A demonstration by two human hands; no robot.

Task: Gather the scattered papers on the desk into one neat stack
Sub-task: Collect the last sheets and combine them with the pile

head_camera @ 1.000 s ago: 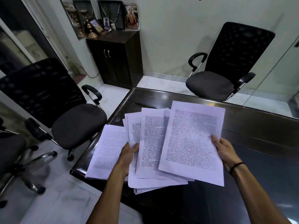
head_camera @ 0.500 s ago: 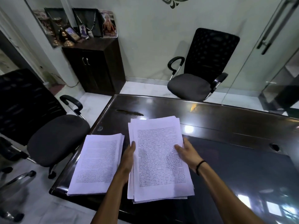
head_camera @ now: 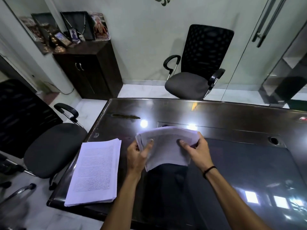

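Fingers of both hands are clamped on a bundle of papers [head_camera: 166,146] held upright above the desk [head_camera: 232,163]: the left hand [head_camera: 137,155] pinches its left edge with the thumb across the front sheet, and the right hand [head_camera: 197,146] grips the right edge, thumb pressed flat on the page. The bundle's lower edge hangs clear of the dark glossy top, and its upper edge bows over in a soft curve. A thin black band [head_camera: 209,170] circles the right wrist. To the left, near the desk's front corner, a second pile of printed sheets [head_camera: 95,173] lies flat, its edges slightly fanned, well apart from the held bundle. The desk is polished and mirror-like, throwing back bright spots of light, with a round cable hole [head_camera: 273,140] toward the right. Beside its left edge stands a black padded chair [head_camera: 53,146]. Beyond the far edge stands another chair [head_camera: 196,70] with a mesh back, and a dark wooden cabinet [head_camera: 89,70] carrying framed pictures [head_camera: 66,30].
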